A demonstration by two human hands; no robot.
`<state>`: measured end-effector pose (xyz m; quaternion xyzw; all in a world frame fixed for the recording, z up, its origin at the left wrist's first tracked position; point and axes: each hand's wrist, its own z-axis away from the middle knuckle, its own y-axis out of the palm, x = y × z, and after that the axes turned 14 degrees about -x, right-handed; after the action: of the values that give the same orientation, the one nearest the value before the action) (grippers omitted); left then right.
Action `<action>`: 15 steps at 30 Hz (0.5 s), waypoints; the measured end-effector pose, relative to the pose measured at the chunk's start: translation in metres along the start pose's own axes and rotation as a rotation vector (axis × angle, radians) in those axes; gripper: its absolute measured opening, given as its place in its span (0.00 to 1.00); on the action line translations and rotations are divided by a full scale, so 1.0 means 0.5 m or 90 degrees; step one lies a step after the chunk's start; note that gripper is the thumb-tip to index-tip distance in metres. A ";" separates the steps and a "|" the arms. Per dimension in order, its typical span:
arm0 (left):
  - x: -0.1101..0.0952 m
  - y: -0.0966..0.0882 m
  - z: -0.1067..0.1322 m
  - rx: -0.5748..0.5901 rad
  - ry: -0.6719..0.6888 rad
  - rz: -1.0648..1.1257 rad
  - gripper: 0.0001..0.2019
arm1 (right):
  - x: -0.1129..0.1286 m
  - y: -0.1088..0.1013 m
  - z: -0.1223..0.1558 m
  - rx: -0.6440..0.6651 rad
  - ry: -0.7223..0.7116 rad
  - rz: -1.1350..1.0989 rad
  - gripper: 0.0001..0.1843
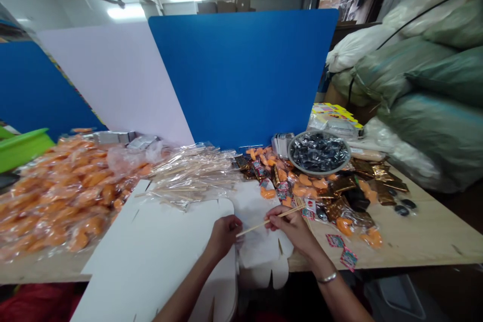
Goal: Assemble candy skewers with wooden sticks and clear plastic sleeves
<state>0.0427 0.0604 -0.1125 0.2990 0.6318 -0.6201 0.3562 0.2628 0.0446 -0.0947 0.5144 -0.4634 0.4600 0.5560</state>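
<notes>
Head cam: my right hand [292, 229] pinches a wooden skewer [260, 224] above white card [151, 256], my left hand [225, 237] loosely curled and empty beside its tip, and plenty of orange packets [64, 196] sit heaped toward the left edge of the tabletop [422, 241] — nowhere near used up.

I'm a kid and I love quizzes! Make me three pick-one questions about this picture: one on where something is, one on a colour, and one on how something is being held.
1. Where is the round bowl of dark packets?
A. On the floor
B. At the back of the table
C. On the white card

2. What colour is the big board straight ahead?
A. Blue
B. Orange
C. Green

3. How is the wooden stick held?
A. Lying in the bowl
B. Stuck in the board
C. Pinched in the right hand

Answers: 1 B, it sits by the board. 2 A, its colour shows plainly. 3 C, the hand grips it.
</notes>
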 end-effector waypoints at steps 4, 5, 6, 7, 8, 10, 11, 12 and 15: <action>-0.008 -0.005 -0.002 0.020 0.001 0.011 0.09 | -0.015 -0.005 -0.008 -0.015 -0.014 0.011 0.18; -0.009 -0.005 -0.002 0.027 0.000 0.014 0.09 | -0.017 -0.005 -0.009 -0.011 -0.016 0.020 0.18; -0.009 -0.005 -0.002 0.033 0.000 0.016 0.09 | -0.017 -0.004 -0.008 -0.009 -0.019 0.029 0.19; -0.010 -0.005 -0.002 0.038 0.001 0.017 0.09 | -0.016 -0.003 -0.005 -0.008 -0.022 0.038 0.18; -0.009 -0.005 -0.002 0.043 0.001 0.018 0.09 | -0.013 -0.001 -0.001 -0.007 -0.026 0.047 0.18; -0.009 -0.006 -0.002 0.048 0.003 0.019 0.09 | -0.003 0.007 0.012 -0.005 -0.047 0.070 0.17; -0.009 -0.006 -0.002 0.050 0.005 0.018 0.09 | 0.003 0.012 0.019 0.001 -0.068 0.087 0.16; -0.010 -0.007 -0.002 0.051 0.006 0.017 0.09 | 0.010 0.017 0.027 0.008 -0.097 0.107 0.15; -0.015 -0.012 -0.002 0.059 0.012 0.013 0.10 | 0.026 0.030 0.045 0.016 -0.205 0.170 0.12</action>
<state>0.0417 0.0614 -0.1030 0.3274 0.6029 -0.6422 0.3420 0.2491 0.0233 -0.0789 0.5223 -0.6044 0.4470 0.4025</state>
